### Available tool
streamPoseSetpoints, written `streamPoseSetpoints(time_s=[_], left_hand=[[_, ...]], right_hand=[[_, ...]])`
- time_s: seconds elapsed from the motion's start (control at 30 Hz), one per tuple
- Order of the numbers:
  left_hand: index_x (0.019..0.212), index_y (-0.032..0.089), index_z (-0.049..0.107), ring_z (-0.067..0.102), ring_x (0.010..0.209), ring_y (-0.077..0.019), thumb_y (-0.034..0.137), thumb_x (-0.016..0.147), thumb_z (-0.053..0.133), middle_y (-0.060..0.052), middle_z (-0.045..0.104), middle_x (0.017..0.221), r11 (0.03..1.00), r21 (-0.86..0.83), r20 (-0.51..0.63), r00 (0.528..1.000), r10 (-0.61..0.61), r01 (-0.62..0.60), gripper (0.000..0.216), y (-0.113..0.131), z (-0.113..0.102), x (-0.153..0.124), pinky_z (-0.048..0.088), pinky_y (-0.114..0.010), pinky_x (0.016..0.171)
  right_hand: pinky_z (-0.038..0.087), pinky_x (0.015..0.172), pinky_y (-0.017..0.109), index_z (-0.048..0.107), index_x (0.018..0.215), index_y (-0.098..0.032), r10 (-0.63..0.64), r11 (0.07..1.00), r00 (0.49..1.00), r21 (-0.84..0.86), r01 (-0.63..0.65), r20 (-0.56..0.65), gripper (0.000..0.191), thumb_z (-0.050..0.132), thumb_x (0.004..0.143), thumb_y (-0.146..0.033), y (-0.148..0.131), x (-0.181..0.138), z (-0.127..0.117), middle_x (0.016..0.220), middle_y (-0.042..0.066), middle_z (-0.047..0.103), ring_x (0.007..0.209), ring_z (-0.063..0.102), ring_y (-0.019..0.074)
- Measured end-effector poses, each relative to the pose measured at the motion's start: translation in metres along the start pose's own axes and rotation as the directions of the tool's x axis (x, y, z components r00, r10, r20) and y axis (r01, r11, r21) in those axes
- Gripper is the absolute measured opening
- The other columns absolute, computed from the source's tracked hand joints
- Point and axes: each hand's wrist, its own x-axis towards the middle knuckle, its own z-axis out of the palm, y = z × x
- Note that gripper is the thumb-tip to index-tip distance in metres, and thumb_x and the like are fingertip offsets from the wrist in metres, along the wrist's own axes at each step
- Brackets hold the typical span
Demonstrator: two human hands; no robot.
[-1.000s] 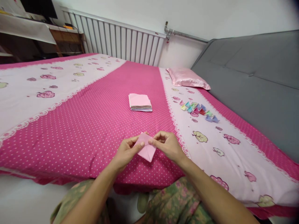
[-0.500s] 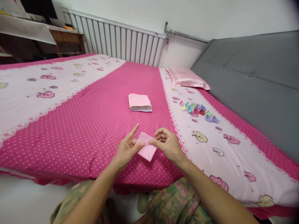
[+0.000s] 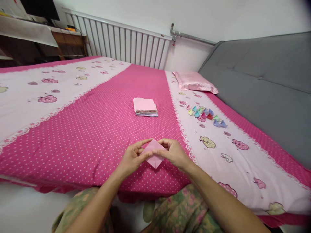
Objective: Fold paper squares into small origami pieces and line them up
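A folded pink origami paper (image 3: 155,161), turned like a diamond, is held just above the bed in front of me. On its left side, my left hand (image 3: 133,156) pinches it, thumb on the front face and fingers behind. My right hand (image 3: 173,153) grips the right side in the same way, its thumb meeting the left thumb near the middle. Creases run down the lower half of the paper. Beyond the hands lies a stack of square coloured paper (image 3: 145,105) with a pink sheet on top.
Several small folded paper pieces (image 3: 206,115) in mixed colours sit to the right on the bedspread (image 3: 97,129). Farther back are a pink pillow (image 3: 194,81), a grey headboard (image 3: 262,77) and a radiator (image 3: 121,38). A desk (image 3: 68,37) with a monitor stands at far left.
The pink paper has turned upright into an even diamond. My left index finger, stretched out before, now rests behind the paper. Both thumbs have come together at its middle.
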Motion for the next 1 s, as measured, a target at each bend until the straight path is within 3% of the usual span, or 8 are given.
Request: streamPoseSetpoints(time_s=[0.1, 0.17, 0.27, 0.37, 0.57, 0.77, 1.0], left_hand=[[0.123, 0.015, 0.048, 0.030, 0.036, -0.0020, 0.029, 0.066, 0.067, 0.012, 0.039, 0.042, 0.998, 0.056, 0.003, 1.000, 0.019, -0.019, 0.061, 0.0026, 0.0014, -0.0008, 0.022, -0.015, 0.038], [0.114, 0.014, 0.056, 0.038, 0.039, -0.0036, 0.029, 0.063, 0.070, 0.008, 0.048, 0.046, 1.000, 0.021, -0.006, 1.000, -0.005, 0.005, 0.055, 0.0027, 0.0018, -0.0003, 0.028, -0.016, 0.040], [0.085, 0.012, 0.067, 0.052, 0.050, -0.0085, 0.031, 0.061, 0.071, -0.001, 0.063, 0.060, 0.997, -0.046, -0.015, 0.998, -0.056, 0.055, 0.031, 0.0009, 0.0007, 0.0008, 0.040, -0.019, 0.049], [0.071, 0.013, 0.068, 0.053, 0.050, -0.0089, 0.035, 0.065, 0.068, -0.003, 0.065, 0.060, 0.998, -0.029, -0.033, 0.998, -0.058, 0.057, 0.023, 0.0000, -0.0016, 0.0003, 0.041, -0.020, 0.050], [0.070, 0.013, 0.070, 0.055, 0.051, -0.0102, 0.037, 0.070, 0.064, -0.003, 0.064, 0.056, 1.000, -0.002, -0.061, 0.998, -0.013, 0.013, 0.024, 0.0011, -0.0036, -0.0002, 0.043, -0.020, 0.053], [0.063, 0.013, 0.068, 0.055, 0.052, -0.0102, 0.036, 0.071, 0.064, -0.003, 0.064, 0.057, 0.998, -0.062, -0.125, 0.992, -0.017, 0.010, 0.025, 0.0008, -0.0027, 0.0024, 0.044, -0.020, 0.054], [0.068, 0.012, 0.068, 0.055, 0.054, -0.0110, 0.039, 0.071, 0.063, -0.004, 0.063, 0.059, 0.995, -0.096, -0.145, 0.988, -0.049, 0.036, 0.028, 0.0050, -0.0018, 0.0029, 0.044, -0.021, 0.056]], right_hand=[[0.046, 0.056, 0.024, 0.062, 0.076, -0.013, 0.045, 0.998, 0.999, 0.052, -0.045, -0.006, 0.032, 0.075, 0.056, -0.034, 0.0015, 0.0002, 0.0005, 0.072, 0.003, 0.064, 0.061, 0.059, 0.0134], [0.046, 0.054, 0.024, 0.062, 0.074, -0.013, 0.050, 0.997, 0.997, 0.068, -0.046, -0.056, 0.033, 0.076, 0.053, -0.034, 0.0021, 0.0007, 0.0001, 0.070, 0.002, 0.064, 0.059, 0.058, 0.0134], [0.046, 0.054, 0.023, 0.062, 0.072, -0.014, 0.040, 0.995, 0.992, 0.093, -0.029, -0.123, 0.032, 0.077, 0.052, -0.034, 0.0016, 0.0013, -0.0008, 0.068, 0.002, 0.065, 0.058, 0.058, 0.0129], [0.046, 0.054, 0.023, 0.062, 0.071, -0.014, 0.041, 0.993, 0.987, 0.119, -0.023, -0.152, 0.032, 0.078, 0.051, -0.034, -0.0002, 0.0012, -0.0011, 0.068, 0.002, 0.065, 0.058, 0.058, 0.0131], [0.048, 0.054, 0.024, 0.064, 0.073, -0.014, 0.036, 0.990, 0.985, 0.143, -0.012, -0.167, 0.032, 0.078, 0.051, -0.033, -0.0031, 0.0013, -0.0025, 0.068, 0.003, 0.067, 0.058, 0.061, 0.0142], [0.051, 0.067, 0.032, 0.065, 0.097, -0.014, 0.071, 0.976, 0.981, 0.214, -0.031, -0.182, 0.047, 0.076, 0.055, -0.031, -0.0029, 0.0039, -0.0078, 0.077, 0.005, 0.071, 0.068, 0.066, 0.0178], [0.051, 0.076, 0.036, 0.065, 0.099, -0.014, 0.070, 0.970, 0.983, 0.243, -0.027, -0.169, 0.045, 0.075, 0.057, -0.030, -0.0013, 0.0057, -0.0092, 0.082, 0.007, 0.071, 0.077, 0.066, 0.0200]])
